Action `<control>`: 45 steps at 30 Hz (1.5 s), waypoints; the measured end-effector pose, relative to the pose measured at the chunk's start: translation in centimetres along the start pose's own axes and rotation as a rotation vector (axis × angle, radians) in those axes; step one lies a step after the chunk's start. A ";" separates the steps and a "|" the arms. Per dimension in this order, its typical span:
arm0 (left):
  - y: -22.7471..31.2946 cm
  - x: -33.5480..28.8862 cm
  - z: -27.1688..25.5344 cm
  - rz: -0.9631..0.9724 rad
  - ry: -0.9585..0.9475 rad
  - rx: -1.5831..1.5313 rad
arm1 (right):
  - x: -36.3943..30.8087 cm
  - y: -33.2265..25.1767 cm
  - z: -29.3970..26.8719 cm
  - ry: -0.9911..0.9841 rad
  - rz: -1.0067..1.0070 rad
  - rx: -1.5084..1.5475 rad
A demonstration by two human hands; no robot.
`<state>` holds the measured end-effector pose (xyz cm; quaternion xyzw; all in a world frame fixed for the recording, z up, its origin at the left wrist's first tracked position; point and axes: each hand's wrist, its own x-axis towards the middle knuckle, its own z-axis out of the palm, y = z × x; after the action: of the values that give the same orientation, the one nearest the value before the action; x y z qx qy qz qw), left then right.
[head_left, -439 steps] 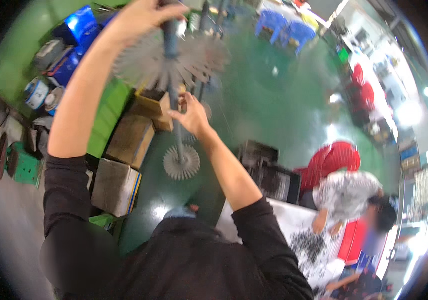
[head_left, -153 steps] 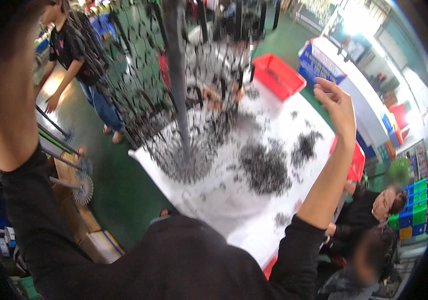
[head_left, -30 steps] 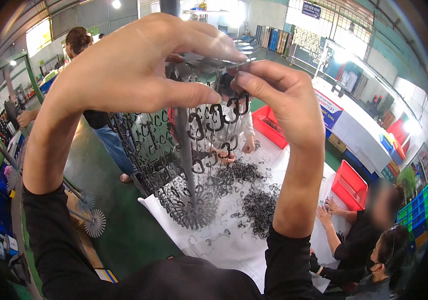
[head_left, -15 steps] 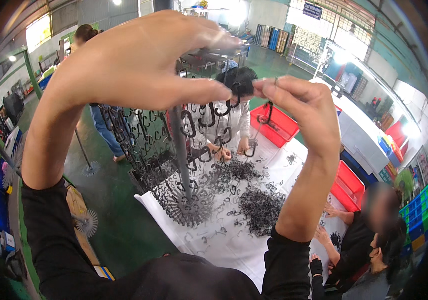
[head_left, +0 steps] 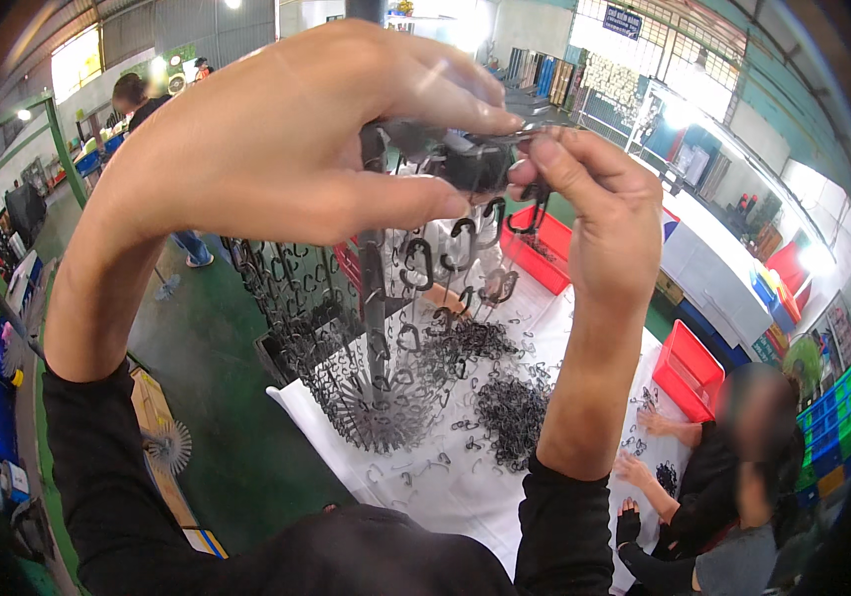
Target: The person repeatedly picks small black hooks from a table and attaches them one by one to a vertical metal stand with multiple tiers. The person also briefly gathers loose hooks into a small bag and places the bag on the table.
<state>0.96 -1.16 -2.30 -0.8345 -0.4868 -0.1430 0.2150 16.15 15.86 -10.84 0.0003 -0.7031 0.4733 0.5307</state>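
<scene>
My right hand (head_left: 599,194) pinches the upper end of a strand, with a black C-shaped hook (head_left: 528,217) hanging just below the fingertips. My left hand (head_left: 336,129) arches over the top of the hanging rack, thumb apart from the fingers. Its fingertips reach close to the right fingertips; whether they touch the wire there I cannot tell. Rows of black hooks (head_left: 417,256) dangle in strands round a grey upright pole (head_left: 372,308). The top of the rack is partly hidden behind my left hand.
Loose black hooks (head_left: 515,407) lie heaped on a white-covered table (head_left: 395,497). Red bins (head_left: 689,370) stand along its far and right sides. Co-workers (head_left: 733,497) reach over the right edge; another person's hand (head_left: 445,298) shows behind the strands. A spoked metal disc (head_left: 169,447) is at the left.
My left fingers have moved right, toward my right fingertips. My right hand has shifted slightly, still pinching the strand. The hanging strands have swung or turned, and a person at far left has moved.
</scene>
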 end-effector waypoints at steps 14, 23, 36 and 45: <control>0.7 0.7 0.0 -0.140 -0.001 -0.213 | -0.3 -0.4 -0.7 -0.173 0.003 -0.079; -0.1 0.6 0.3 0.012 0.050 -0.001 | 0.8 0.1 0.7 -0.241 0.051 0.057; 0.4 0.5 0.7 -0.023 0.039 0.092 | -0.2 -0.4 -2.6 -0.355 0.131 0.027; 0.9 0.6 0.7 -0.084 0.077 -0.164 | -0.2 0.6 0.5 -0.173 0.028 0.142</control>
<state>2.03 -0.73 -2.84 -0.8221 -0.4993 -0.2230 0.1584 15.55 15.71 -11.39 0.0690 -0.7110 0.5273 0.4600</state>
